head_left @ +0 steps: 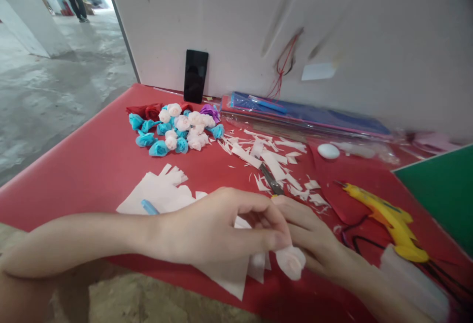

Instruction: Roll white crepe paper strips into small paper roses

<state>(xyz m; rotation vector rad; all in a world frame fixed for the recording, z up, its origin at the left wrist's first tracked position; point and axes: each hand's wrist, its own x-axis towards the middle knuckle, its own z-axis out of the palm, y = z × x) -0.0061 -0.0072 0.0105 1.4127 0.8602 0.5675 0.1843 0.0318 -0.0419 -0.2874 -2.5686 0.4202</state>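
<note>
My left hand (229, 229) pinches a small pale pink paper rose (291, 263) by its base between thumb and fingers. My right hand (306, 224) lies just behind the left one, its fingertips hidden, so I cannot tell whether it grips anything. The dark blades of a pair of scissors (271, 180) point away from the right hand, and their handles are mostly covered by it. Under my left hand are sheets of white paper (162, 192) with cut edges, and a light blue pen-like stick (150, 207) rests on them.
Blue, pale pink, red and purple paper roses (177, 130) cluster at the back left. White paper scraps (273, 158) litter the red table (92, 160). To the right lies a yellow glue gun (388, 219) with its cord. A phone (195, 76) leans against the white wall.
</note>
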